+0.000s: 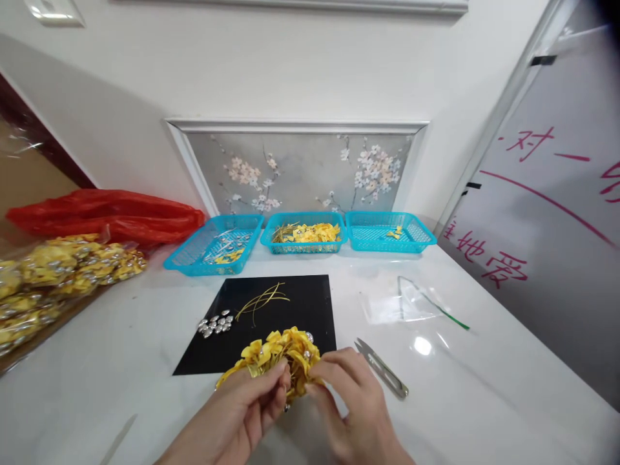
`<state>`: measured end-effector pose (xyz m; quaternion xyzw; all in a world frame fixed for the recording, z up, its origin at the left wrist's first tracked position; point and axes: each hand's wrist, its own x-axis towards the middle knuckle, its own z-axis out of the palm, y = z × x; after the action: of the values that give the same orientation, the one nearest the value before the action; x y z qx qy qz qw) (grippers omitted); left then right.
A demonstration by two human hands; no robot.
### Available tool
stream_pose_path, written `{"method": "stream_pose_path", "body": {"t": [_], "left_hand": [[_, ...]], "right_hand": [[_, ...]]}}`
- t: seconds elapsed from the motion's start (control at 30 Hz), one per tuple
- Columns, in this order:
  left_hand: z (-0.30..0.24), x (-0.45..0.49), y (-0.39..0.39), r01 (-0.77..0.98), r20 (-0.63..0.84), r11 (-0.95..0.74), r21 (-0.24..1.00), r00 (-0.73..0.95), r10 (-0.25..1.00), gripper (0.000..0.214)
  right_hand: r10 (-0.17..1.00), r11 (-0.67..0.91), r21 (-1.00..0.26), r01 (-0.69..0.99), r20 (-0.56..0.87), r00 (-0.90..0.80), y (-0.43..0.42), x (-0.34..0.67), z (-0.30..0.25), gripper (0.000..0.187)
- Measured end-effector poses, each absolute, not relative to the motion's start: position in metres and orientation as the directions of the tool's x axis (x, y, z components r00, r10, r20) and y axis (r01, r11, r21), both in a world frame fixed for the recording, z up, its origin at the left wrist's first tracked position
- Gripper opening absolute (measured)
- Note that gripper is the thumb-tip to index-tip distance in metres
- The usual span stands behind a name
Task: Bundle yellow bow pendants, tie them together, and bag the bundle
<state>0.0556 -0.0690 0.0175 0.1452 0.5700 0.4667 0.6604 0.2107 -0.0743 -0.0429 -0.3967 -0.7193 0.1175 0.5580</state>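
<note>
A bunch of yellow artificial flowers (276,349) with silvery beads and thin gold stems is held over the near edge of a black mat (305,303). My left hand (247,400) is closed around its stems, thumb and fingers pinched together at the middle. At the bunch's right side, my right hand (356,403) pinches a yellow flower between thumb and forefinger. Silver beads (216,324) lie in a cluster on the mat, with several loose gold wire stems (261,300) beside them. Thread snips (382,369) rest on the table just right of my right hand.
Three blue baskets stand along the wall: the left basket (184,255) with stems and beads, the middle basket (271,245) with yellow flowers, the right basket (363,242) with few pieces. Bagged flowers (62,271) and a red plastic bag (111,216) sit left; a clear bag (387,303) lies right.
</note>
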Motion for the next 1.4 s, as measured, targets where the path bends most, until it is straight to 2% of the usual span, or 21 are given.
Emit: {"method": "stream_pose_path", "body": {"t": [0.13,0.27,0.47,0.63,0.77,0.87,1.0,1.1,1.23,1.3,1.4], "left_hand": [[0.018,0.051,-0.070,-0.448,-0.625,0.528,0.722,-0.095,0.775,0.006],[0.019,0.047,-0.073,-0.435,-0.636,0.551,0.712,-0.068,0.769,0.004],[0.014,0.037,-0.075,-0.458,-0.635,0.529,0.714,-0.103,0.766,0.003],[0.015,0.030,-0.075,-0.441,-0.619,0.517,0.734,-0.119,0.777,0.003],[0.019,0.029,-0.074,-0.439,-0.629,0.528,0.727,-0.117,0.769,0.006],[0.019,0.028,-0.074,-0.458,-0.630,0.524,0.718,-0.108,0.769,0.007],[0.016,0.026,-0.076,-0.465,-0.640,0.531,0.708,-0.108,0.760,0.007],[0.014,0.023,-0.078,-0.478,-0.630,0.528,0.702,-0.071,0.773,0.007],[0.011,0.014,-0.081,-0.470,-0.616,0.546,0.693,0.005,0.788,0.004],[0.009,0.007,-0.083,-0.467,-0.602,0.543,0.698,0.029,0.798,0.004],[0.009,-0.003,-0.084,-0.478,-0.597,0.530,0.701,0.014,0.802,0.003]], "right_hand": [[0.762,0.612,-0.679,0.406,0.643,-0.075,-0.070,0.220,-0.030,0.019],[0.759,0.603,-0.574,0.554,0.627,-0.177,-0.061,0.210,-0.030,0.033],[0.780,0.595,-0.577,0.559,0.583,-0.228,-0.062,0.196,-0.036,0.023],[0.818,0.558,-0.640,0.528,0.532,-0.220,-0.065,0.193,-0.040,0.024],[0.864,0.499,-0.675,0.543,0.437,-0.251,-0.062,0.197,-0.037,0.025],[0.878,0.478,-0.717,0.508,0.397,-0.266,-0.063,0.204,-0.025,0.028],[0.833,0.553,-0.704,0.445,0.458,-0.310,-0.066,0.201,-0.017,0.028],[0.806,0.590,-0.684,0.428,0.479,-0.347,-0.062,0.187,-0.028,0.030],[0.799,0.596,-0.727,0.341,0.490,-0.349,-0.054,0.167,-0.045,0.035],[0.802,0.581,-0.761,0.290,0.474,-0.365,-0.051,0.161,-0.045,0.036],[0.815,0.504,-0.831,0.235,0.368,-0.447,-0.042,0.159,-0.034,0.037]]}}
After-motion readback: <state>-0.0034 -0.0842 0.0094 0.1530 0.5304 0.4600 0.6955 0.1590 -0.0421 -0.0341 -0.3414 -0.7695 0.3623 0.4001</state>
